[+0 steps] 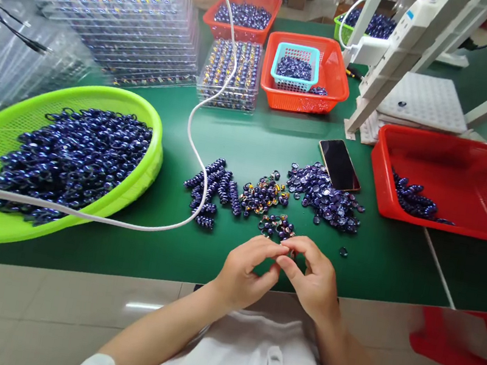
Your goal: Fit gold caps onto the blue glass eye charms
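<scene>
My left hand (250, 271) and my right hand (315, 279) meet at the table's front edge, thumbs and index fingers closed in a pinch. Whatever is between the fingertips is too small and covered to make out. Just beyond them lies a small cluster of dark shiny pieces (277, 226). Farther back is a heap of mixed dark and gold-coloured pieces (264, 195). To its right spreads a pile of loose dark purple-blue caps (327, 197). Stacked rows of dark glossy rings (211, 190) lie to the left.
A lime-green basket (154, 150) full of dark rings stands left. A white cable (193, 131) crosses the green table (250, 140). A phone (339, 164) touches the caps. Red trays (479, 183), (302, 102) and stacked clear trays (154, 48) stand around. A white post (394, 61) rises at right.
</scene>
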The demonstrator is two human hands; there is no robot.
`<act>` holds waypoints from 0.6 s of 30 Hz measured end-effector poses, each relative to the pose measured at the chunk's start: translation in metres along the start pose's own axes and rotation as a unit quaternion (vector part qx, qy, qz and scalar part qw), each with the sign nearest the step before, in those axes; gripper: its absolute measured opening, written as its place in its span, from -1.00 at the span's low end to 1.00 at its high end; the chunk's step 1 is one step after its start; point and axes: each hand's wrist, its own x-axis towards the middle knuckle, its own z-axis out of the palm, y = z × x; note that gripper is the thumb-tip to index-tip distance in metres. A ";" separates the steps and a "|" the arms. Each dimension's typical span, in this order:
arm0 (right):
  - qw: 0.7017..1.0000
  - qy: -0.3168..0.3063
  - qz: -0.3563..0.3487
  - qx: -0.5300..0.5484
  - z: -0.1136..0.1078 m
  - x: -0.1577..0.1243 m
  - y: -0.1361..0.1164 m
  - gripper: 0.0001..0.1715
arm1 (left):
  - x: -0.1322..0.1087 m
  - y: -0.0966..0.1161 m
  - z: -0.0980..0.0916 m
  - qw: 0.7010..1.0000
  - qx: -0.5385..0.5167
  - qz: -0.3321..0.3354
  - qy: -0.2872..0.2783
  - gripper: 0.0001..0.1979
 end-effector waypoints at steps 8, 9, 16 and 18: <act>0.998 0.001 0.024 0.054 0.004 -0.008 0.010 -0.85 | -0.005 -0.001 0.000 0.998 -0.020 -0.063 -0.001 -0.74; 0.998 0.000 0.029 0.063 0.004 -0.008 0.011 -0.86 | -0.006 -0.001 0.000 0.997 -0.026 -0.074 -0.005 -0.75; 1.000 0.019 0.006 -0.001 0.006 -0.010 0.007 -0.86 | -0.014 -0.007 0.000 0.998 0.009 -0.066 -0.014 -0.66; 0.998 0.037 -0.030 -0.037 0.009 -0.011 0.005 -0.81 | -0.016 -0.009 0.000 0.998 0.023 -0.060 -0.016 -0.65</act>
